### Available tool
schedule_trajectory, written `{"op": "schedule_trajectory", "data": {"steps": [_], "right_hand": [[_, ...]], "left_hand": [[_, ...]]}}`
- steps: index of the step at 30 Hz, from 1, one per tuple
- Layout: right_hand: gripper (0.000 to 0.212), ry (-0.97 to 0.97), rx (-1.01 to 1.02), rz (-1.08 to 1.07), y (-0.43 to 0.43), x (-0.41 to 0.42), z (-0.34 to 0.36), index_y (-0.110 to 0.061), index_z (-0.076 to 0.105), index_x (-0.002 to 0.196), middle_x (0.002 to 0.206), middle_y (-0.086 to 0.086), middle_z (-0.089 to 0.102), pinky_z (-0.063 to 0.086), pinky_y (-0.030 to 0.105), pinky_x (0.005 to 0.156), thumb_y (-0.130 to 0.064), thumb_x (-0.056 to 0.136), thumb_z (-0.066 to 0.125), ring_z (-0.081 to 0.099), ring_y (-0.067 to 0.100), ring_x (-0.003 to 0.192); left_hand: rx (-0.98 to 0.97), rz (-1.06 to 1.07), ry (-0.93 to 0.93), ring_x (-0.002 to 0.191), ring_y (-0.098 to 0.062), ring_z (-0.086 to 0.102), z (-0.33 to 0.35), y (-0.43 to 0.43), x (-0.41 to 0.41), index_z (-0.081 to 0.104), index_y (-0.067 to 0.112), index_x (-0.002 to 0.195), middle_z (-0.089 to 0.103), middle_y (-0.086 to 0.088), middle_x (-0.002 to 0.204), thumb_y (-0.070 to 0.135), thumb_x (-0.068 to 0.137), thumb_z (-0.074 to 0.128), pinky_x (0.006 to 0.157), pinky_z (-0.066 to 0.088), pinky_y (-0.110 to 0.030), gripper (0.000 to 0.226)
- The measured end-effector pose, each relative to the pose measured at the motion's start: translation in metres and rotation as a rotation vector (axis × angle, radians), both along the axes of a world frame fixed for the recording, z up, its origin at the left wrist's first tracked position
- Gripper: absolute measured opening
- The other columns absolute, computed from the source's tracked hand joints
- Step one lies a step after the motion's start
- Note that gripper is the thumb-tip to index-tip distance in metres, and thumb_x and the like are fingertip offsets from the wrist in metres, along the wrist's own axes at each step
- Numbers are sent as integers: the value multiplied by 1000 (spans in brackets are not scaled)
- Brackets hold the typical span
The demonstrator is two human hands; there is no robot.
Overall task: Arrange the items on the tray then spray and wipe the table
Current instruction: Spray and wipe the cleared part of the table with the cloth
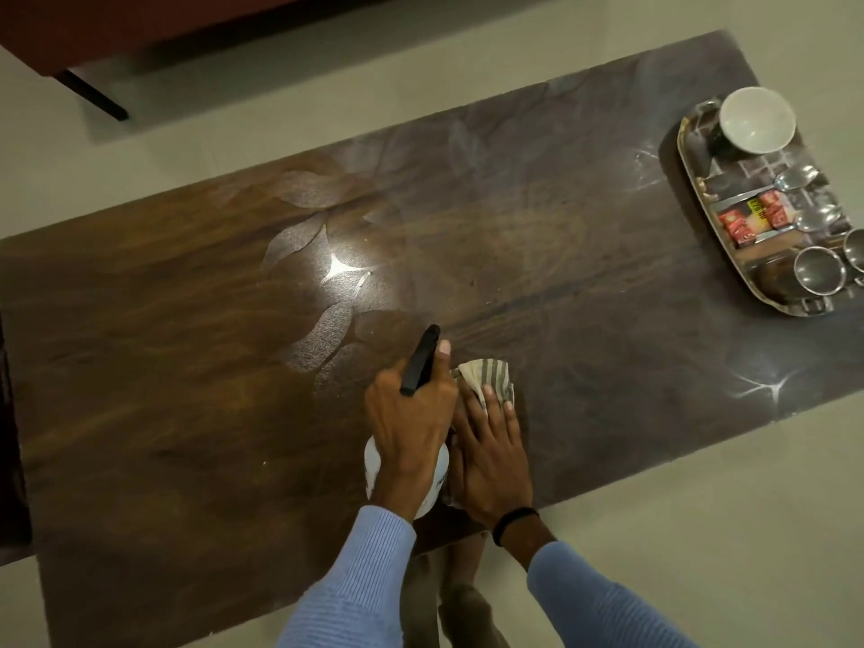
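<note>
L hand (411,423) grips spray bottle (374,465), R hand (491,456) flat on cloth (484,374)

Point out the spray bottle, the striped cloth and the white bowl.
spray bottle (420,362), head view, black spray head.
striped cloth (486,375), head view, its uncovered striped end.
white bowl (757,119), head view, its inner bottom.

head view, high above table (187,367), looking steeply down

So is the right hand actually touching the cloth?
Touching. The head view shows the right hand lying flat on the striped cloth, fingers straight, pressing it onto the table; the left hand holds the spray bottle.
</note>
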State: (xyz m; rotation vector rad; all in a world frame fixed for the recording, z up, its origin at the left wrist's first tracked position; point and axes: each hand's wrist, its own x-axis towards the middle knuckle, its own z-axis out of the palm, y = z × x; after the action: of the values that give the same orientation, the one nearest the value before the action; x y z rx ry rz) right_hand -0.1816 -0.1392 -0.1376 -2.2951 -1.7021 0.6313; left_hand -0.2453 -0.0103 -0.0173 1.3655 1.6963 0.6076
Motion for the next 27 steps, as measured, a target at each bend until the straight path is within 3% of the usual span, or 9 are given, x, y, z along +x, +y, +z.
{"op": "schedule_trajectory", "data": {"steps": [2,8,12,16,19,22,27], "right_hand": [[74,-3,-9,-1,0,-1,1,-30,2,161,167,-3,9,12,51,124,-35,99,41,11,27,155],[81,-32,-21,-23,1,-1,2,-30,2,161,165,-4,8,2,45,126,-30,93,47,10,25,155],[70,-55,-30,-99,12,4,7,-30,4,161,165,1,12,5,45,126,-39,99,37,16,28,154],[63,-123,-62,-218,79,32,10,-24,18,160,166,8,21,12,51,125,-44,103,32,15,31,154],[62,-137,-33,-245,160,45,6,-23,18,160,166,7,21,11,53,124,-47,104,28,11,31,155],[63,-123,-19,-155,195,28,2,-24,16,161,167,4,17,5,51,125,-47,104,31,6,30,155],[62,-145,-31,140,125,24,8,-26,16,161,167,1,15,13,52,124,-43,105,36,5,25,156]], "left_hand": [[-36,7,-9,46,-14,61,-2,1,-3,66,16,61,61,1,50,44,92,67,54,56,-38,42],[-22,-37,19,49,-11,60,-5,16,-15,65,15,61,58,5,48,42,93,66,47,46,-22,42],[8,-3,-14,45,-15,59,-10,29,-29,68,11,65,62,1,51,38,93,68,47,50,-31,39],[-3,54,-45,50,-16,63,-12,38,-45,71,11,72,67,-1,58,35,92,69,51,54,-32,31],[-20,70,-43,49,-18,63,-13,43,-55,71,12,73,67,-2,59,37,92,68,50,52,-30,32],[-26,95,-29,49,-17,62,-14,48,-57,72,11,74,66,-2,57,37,92,68,48,49,-21,32],[-39,106,-46,50,-13,63,-11,60,-54,73,12,73,67,2,57,38,90,68,49,50,-21,32]]}}
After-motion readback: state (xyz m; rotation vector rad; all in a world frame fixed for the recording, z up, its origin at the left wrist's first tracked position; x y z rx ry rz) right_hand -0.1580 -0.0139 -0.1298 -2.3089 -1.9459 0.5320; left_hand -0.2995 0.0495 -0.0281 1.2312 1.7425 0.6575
